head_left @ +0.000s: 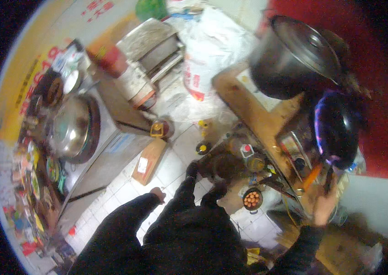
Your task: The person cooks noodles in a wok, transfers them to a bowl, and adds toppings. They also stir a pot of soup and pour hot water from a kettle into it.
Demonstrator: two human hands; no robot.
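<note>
My right hand [324,206] is closed on the handle of a dark wok [338,129], which is tilted over the stove on the right, with blue-violet flame along its left edge. An orange flame or orange strip [310,178] shows just left of the handle; I cannot tell which. My left hand [159,194] hangs over the tiled floor at the end of a black sleeve, touching nothing visible; its fingers look partly curled. Beyond the wok stands a large dark metal pot [290,58] with a lid.
A wooden-edged counter [242,99] runs along the right. Below it a pot of eggs [253,200] stands low down. On the left counter sits a steel basin [72,127]. A cardboard box [149,161] lies on the floor. White plastic sacks [211,48] lie ahead.
</note>
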